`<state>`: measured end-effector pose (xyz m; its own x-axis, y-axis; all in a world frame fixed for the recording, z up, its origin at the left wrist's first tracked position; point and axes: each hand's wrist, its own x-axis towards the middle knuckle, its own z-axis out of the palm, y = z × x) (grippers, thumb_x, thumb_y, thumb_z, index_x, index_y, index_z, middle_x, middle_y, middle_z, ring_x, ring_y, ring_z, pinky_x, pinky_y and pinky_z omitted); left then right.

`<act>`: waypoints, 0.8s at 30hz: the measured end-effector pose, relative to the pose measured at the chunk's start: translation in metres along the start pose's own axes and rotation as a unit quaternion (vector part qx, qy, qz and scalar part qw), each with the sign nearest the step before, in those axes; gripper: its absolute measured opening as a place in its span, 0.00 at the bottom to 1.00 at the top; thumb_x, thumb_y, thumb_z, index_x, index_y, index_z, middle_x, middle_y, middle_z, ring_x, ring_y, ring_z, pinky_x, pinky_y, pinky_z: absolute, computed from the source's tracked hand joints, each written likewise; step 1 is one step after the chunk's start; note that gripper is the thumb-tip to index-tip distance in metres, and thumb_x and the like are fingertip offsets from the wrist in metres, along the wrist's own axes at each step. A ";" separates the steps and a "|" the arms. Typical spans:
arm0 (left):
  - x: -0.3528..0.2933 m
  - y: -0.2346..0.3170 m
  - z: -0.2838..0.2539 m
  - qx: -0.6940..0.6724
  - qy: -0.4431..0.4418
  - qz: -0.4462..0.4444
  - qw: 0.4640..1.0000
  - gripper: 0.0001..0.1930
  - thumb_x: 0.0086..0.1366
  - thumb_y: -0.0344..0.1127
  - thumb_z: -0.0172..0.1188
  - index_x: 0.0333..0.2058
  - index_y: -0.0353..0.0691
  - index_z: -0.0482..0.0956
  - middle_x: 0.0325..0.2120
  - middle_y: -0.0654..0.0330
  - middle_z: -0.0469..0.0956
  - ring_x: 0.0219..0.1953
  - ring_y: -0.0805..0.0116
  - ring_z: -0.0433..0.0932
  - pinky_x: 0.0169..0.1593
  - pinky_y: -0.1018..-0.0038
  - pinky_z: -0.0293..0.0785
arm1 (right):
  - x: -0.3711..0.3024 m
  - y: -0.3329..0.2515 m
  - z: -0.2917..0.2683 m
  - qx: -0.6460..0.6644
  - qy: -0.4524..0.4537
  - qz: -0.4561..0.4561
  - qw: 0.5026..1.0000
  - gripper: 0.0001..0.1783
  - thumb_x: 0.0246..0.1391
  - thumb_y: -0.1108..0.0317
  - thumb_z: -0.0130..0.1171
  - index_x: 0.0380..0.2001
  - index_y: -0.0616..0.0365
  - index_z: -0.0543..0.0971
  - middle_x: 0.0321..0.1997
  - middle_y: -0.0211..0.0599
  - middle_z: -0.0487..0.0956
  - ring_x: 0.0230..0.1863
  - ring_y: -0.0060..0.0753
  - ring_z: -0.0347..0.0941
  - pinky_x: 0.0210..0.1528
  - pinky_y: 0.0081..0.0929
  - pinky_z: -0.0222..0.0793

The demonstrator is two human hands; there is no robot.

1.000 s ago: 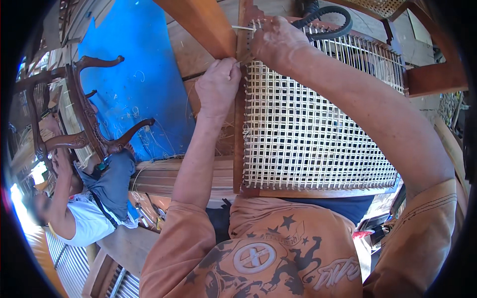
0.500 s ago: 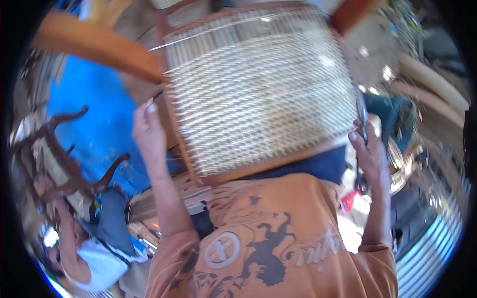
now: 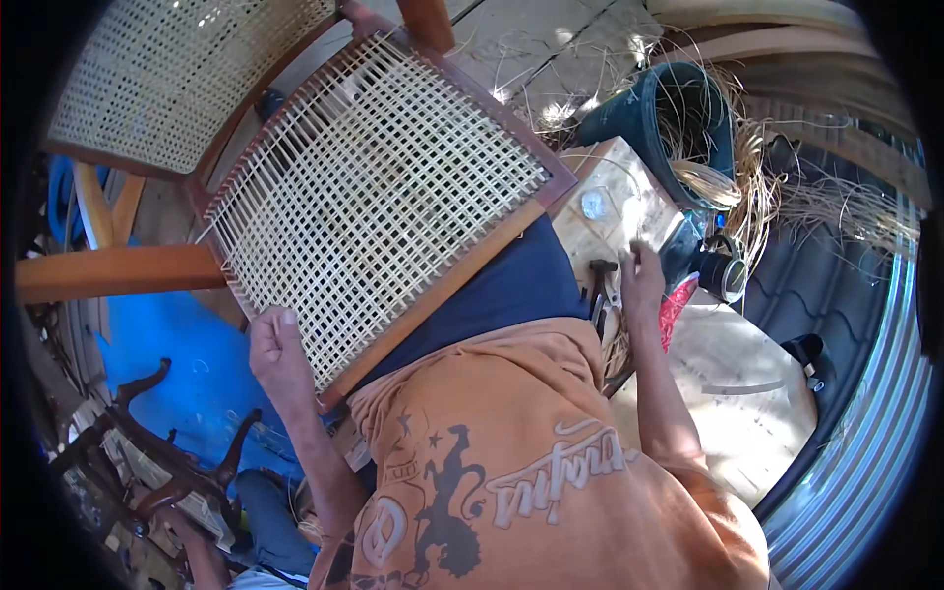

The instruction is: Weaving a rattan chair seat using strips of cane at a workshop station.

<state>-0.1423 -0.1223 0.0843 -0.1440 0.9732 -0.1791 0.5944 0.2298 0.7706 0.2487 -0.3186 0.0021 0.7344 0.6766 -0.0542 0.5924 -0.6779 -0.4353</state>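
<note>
Fisheye head cam, close, facing dn twd hands (image 3: 279, 356).

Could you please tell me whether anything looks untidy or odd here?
Loose cane strands straggle around the dark green bucket, which looks messy; I can't tell whether the bucket is tipped. The cane seat has a sparser weave along its upper-left edge, which looks unfinished rather than damaged.

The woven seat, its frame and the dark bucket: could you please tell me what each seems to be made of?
Woven seat: probably cane, unvarnished-looking, by its pale, flat strands. Frame: apparently varnished wood, by its even reddish-brown tone. Dark bucket: perhaps plastic, with a smooth, evenly coloured wall.
</note>
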 end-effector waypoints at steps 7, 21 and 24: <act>-0.034 0.042 0.047 -0.016 -0.180 0.037 0.983 0.05 0.61 0.32 0.56 0.32 0.36 0.74 0.20 0.68 0.69 0.23 0.83 0.64 0.27 0.82 0.63 | 0.065 0.017 0.031 0.158 -0.062 0.112 0.979 0.12 0.50 0.66 0.57 0.36 0.62 0.74 0.29 0.35 0.77 0.28 0.24 0.73 0.34 0.22 0.68; -0.052 0.088 0.200 -0.003 -0.487 0.201 0.850 0.16 0.61 0.38 0.49 0.46 0.39 0.68 0.28 0.45 0.76 0.33 0.46 0.76 0.36 0.57 0.70 | 0.050 0.009 0.016 0.107 -0.001 -0.010 0.994 0.09 0.55 0.69 0.51 0.38 0.61 0.74 0.30 0.35 0.74 0.28 0.22 0.71 0.33 0.21 0.67; -0.063 0.116 0.243 0.057 -0.522 0.163 0.836 0.25 0.60 0.36 0.49 0.54 0.30 0.57 0.28 0.40 0.76 0.34 0.43 0.76 0.39 0.54 0.70 | 0.063 0.009 0.004 0.072 0.042 -0.053 0.995 0.08 0.54 0.72 0.49 0.37 0.61 0.74 0.35 0.45 0.74 0.37 0.42 0.72 0.41 0.30 0.67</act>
<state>0.1276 -0.1556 0.0364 0.7724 0.4450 -0.4532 0.5484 -0.1074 0.8293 0.2992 -0.2806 -0.0089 0.6986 0.7119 0.0717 0.6191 -0.5512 -0.5594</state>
